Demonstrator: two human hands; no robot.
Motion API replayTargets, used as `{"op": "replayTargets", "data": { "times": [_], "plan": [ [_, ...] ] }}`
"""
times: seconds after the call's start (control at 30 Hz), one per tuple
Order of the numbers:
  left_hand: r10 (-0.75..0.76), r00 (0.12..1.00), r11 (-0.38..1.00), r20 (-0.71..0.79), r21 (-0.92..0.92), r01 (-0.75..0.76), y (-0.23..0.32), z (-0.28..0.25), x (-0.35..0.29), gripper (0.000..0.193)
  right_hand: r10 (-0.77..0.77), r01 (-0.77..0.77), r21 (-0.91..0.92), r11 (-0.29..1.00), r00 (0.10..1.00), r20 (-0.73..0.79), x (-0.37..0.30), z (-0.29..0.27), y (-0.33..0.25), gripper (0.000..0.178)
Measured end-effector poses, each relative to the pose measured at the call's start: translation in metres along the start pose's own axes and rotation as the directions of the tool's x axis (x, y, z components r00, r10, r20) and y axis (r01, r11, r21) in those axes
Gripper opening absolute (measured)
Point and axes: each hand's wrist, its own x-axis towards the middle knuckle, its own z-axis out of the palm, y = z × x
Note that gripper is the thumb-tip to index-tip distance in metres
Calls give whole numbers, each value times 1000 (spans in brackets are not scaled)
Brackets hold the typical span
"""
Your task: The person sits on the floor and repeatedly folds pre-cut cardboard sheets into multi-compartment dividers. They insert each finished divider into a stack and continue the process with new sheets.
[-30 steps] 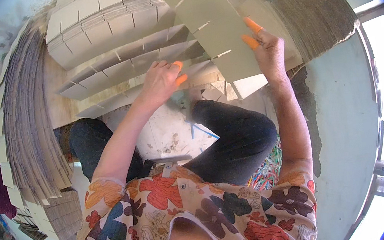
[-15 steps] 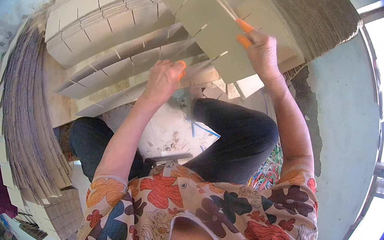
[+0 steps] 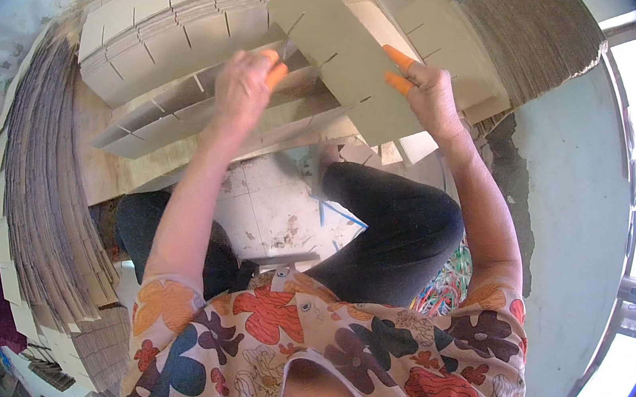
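Observation:
My right hand, with orange covers on its thumb and forefinger, grips the right edge of a slotted cardboard panel. This panel slants across the right ends of several slotted cardboard strips. Over those strips hovers my left hand, slightly blurred. Its two orange-covered fingertips are a little apart, and nothing shows between them. A lower strip runs along the near side and meets the panel close to its bottom end. How firmly the strips sit in the panel's slots is hard to see.
Stacked slotted cardboard stands at the far side of the wooden board. Tall cardboard stacks flank it on the left and right. Below are my bent knees and a heap of coloured strings.
My left hand has moved away from me, from the near strip to above the farther strips. My right hand still holds the panel, nearly in place.

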Motion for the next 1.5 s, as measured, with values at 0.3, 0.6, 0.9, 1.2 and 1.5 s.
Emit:
{"op": "replayTargets", "data": {
  "times": [0.3,0.6,0.9,1.2,1.5],
  "plan": [
    [-224,907,946,356,304,114,-60,10,47,16,-48,49,-19,999,997,55,5,-7,0,36],
    [-151,959,982,241,148,118,-69,17,38,11,-131,134,-5,991,979,155,2,11,0,33],
    [-165,959,980,229,151,132,-80,22,43,9,-261,336,-148,930,889,376,27,33,-7,20],
    [-194,940,980,280,107,170,-82,17,45,8,-192,223,-98,970,947,258,23,37,-1,10],
    [-226,921,973,318,35,226,-89,21,43,16,-180,406,-425,809,859,479,17,58,-6,8]
  ]
}}
